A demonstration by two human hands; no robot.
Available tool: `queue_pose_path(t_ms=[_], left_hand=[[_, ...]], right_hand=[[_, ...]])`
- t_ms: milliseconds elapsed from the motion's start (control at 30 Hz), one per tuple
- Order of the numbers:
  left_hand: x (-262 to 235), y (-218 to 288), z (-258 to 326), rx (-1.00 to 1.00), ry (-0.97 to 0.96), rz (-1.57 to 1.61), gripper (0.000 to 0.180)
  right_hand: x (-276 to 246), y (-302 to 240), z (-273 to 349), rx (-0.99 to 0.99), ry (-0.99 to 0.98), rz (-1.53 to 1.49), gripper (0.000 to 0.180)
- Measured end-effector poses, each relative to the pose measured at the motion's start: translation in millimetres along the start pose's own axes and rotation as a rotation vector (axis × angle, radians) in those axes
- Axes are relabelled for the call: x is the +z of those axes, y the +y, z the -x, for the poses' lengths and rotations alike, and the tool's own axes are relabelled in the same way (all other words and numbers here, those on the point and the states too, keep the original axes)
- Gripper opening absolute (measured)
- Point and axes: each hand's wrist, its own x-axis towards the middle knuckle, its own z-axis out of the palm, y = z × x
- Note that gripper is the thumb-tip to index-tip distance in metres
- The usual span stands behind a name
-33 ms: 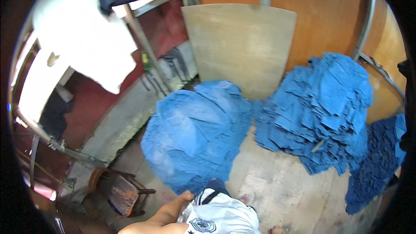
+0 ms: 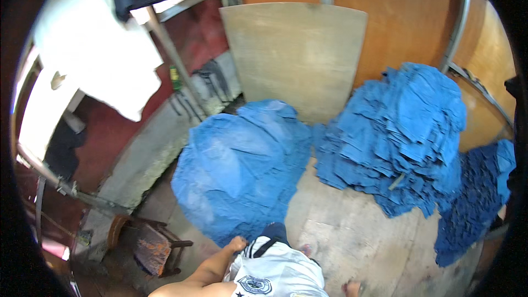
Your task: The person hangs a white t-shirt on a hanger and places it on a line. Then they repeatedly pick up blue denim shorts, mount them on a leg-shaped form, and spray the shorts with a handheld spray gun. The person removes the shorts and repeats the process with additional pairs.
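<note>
A pale beige board [image 2: 294,60] stands before orange-brown wall panels [image 2: 396,27]; left, a worn brown wooden chair [image 2: 154,248] and overexposed white sheeting [image 2: 102,49], probably cloth.

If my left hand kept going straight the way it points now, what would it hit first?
Probably the near edge of the blue cloth heap, just beyond your left hand; depth is unclear, and the dark shorts sit close on its right.

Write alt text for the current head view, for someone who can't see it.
A person's bare left hand is near the lower edge of a broad, crumpled blue cloth heap on a pale floor. To its right is a heap of layered blue fabric pieces; a brown wooden chair is at lower left.
</note>
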Motion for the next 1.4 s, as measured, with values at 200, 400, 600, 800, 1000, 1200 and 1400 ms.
queue_pose_path(t_ms=[200,400,600,800,1000,1200,1400], left_hand=[[-12,189,-85,0.115,0.025,0.134,0.033],[-7,262,-184,0.056,-0.036,-0.062,0.043],[-30,305,-245,0.109,-0.144,-0.141,0.041],[-71,386,-251,-0.152,0.138,0.437,0.036],[-27,432,-204,-0.125,0.655,0.536,0.047],[189,469,-114,-0.301,0.789,0.745,0.043],[454,562,19,-1.141,0.248,0.716,0.032]], right_hand=[[45,-194,-94,-0.112,-0.163,-0.068,0.014],[114,-346,-101,-0.253,-0.475,0.045,0.029],[86,-516,-126,-0.588,-0.544,0.011,0.023],[-5,-804,-214,-1.223,-0.216,-0.291,0.028],[-75,-1052,-446,-1.557,0.409,0.378,0.043],[-46,-1145,-551,-1.279,0.443,0.612,0.045],[-31,-1183,-515,-1.325,0.410,0.611,0.046]])
